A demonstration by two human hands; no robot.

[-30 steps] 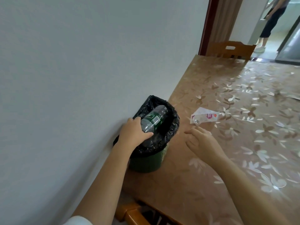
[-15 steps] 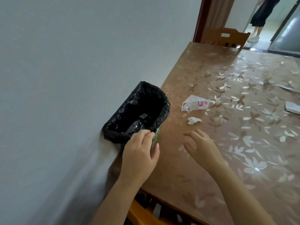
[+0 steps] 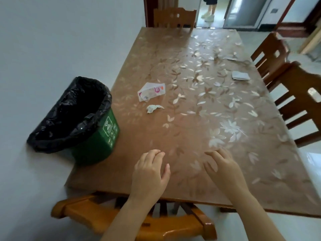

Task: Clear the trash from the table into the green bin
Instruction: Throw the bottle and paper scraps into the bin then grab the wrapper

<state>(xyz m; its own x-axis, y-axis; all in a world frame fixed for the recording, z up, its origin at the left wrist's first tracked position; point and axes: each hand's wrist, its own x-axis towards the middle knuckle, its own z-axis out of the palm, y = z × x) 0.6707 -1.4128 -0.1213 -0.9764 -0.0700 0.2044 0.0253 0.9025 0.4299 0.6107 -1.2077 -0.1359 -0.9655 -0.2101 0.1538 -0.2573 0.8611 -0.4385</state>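
wrapper [image 3: 151, 91] long axis tilted up-right, hands [image 3: 150, 173] empty, green bin [image 3: 97, 141] left

Both forearms extend forward from the bottom edge of the view, bare and roughly parallel. The left hand [image 3: 150, 173] is palm down, fingers loosely curled and together, thumb set out toward the right; it holds nothing. The right hand [image 3: 224, 168] is palm down as well, fingers slightly spread and bent at the knuckles, also empty. The two hands are level with each other and apart.
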